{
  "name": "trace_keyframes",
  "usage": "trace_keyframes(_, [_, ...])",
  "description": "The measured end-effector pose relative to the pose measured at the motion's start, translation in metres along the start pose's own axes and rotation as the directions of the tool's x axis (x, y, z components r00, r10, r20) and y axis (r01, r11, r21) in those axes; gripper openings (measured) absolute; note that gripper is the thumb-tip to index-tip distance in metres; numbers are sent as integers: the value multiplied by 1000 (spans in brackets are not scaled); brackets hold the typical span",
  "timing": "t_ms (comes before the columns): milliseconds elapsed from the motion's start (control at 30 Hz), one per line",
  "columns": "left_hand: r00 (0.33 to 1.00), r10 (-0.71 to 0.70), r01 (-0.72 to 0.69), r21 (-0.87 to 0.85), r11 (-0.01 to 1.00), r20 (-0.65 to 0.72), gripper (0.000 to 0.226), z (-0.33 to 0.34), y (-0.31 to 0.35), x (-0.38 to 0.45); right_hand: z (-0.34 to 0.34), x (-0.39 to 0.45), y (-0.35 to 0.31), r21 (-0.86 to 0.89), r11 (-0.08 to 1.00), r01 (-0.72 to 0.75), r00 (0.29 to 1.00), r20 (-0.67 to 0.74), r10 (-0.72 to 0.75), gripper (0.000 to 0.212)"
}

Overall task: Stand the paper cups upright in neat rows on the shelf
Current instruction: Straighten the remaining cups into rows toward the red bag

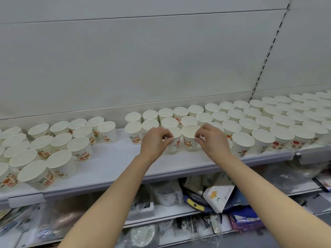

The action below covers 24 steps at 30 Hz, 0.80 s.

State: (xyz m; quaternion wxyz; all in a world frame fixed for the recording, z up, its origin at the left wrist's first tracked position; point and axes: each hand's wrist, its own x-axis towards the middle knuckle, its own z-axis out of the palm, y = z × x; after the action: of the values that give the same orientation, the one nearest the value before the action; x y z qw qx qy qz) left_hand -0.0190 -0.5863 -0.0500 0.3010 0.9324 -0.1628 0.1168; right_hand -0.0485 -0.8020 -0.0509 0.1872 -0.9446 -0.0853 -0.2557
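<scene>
Your white shelf (114, 158) has a bare strip along its near edge and an open gap between the loose cluster of cups (59, 140) on the left and the tight rows (250, 119) running right out of frame, too many and too overlapped to count. Your left hand (154, 142) pinches the rim of one upright cup (174, 140), and your right hand (212, 138) pinches the rim of a second (189, 138) just beside it, both at the near end of those rows. Below, the lower shelf (179, 212) holds wrapped goods, blurred and hard to make out.
</scene>
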Motion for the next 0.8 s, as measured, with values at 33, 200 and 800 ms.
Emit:
trace_keyframes(33, [1000,1,-1,5,1000,2,4,4,1,0,-2,-1,4,-22,999,23,1000,-1,-23,7])
trace_keyframes(200, [999,-27,25,66,998,26,5,16,6,2,-5,-1,15,-105,992,73,997,6,-73,8])
trace_keyframes(800, [998,-52,60,261,964,-39,24,-6,-11,44,4,79,42,-94,984,150,982,128,-138,14])
